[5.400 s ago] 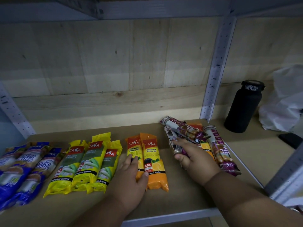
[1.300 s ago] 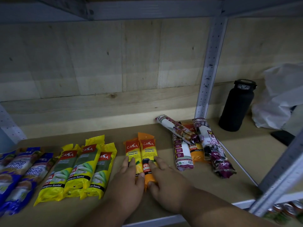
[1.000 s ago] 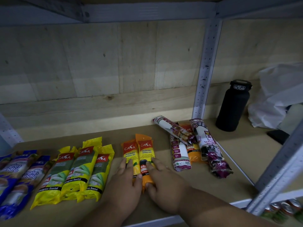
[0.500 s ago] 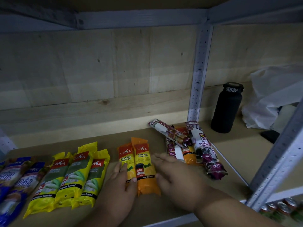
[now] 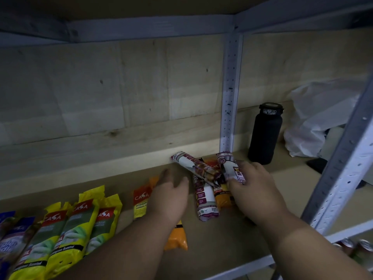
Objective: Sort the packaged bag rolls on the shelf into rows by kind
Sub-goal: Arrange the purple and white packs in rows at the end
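Low light, shelf (image 5: 212, 239) at chest level, wooden back wall

My right hand (image 5: 256, 190) is curled round a maroon-and-white roll (image 5: 232, 168), thumb on its near face, fingers behind; the roll points toward 11 o'clock and sits at the right edge of the unsorted heap. Whether it is clear of the board I cannot tell, the hand hides its lower end

My left hand (image 5: 171, 195) is flat, fingers straight and loose, holding nothing, hovering over the orange pair (image 5: 141, 201); its palm covers most of the right-hand orange pack, whose tail pokes out at 6 o'clock from under my wrist

Heap between my hands: a second maroon roll (image 5: 191, 166) lies slanted across the top, head at 10 o'clock; a third maroon roll (image 5: 205, 203) lies straight under it, running 12 to 6; an orange pack (image 5: 222, 197) is tucked just beside that one, mostly buried

At 9 o'clock from the left hand: three yellow packs (image 5: 80, 229) side by side, touching. Beyond them, at the frame edge, blue packs (image 5: 10, 235), partly cut off

At 2 o'clock past the steel upright (image 5: 231, 87): black bottle (image 5: 264, 134) standing, white plastic bag (image 5: 314, 118) behind it
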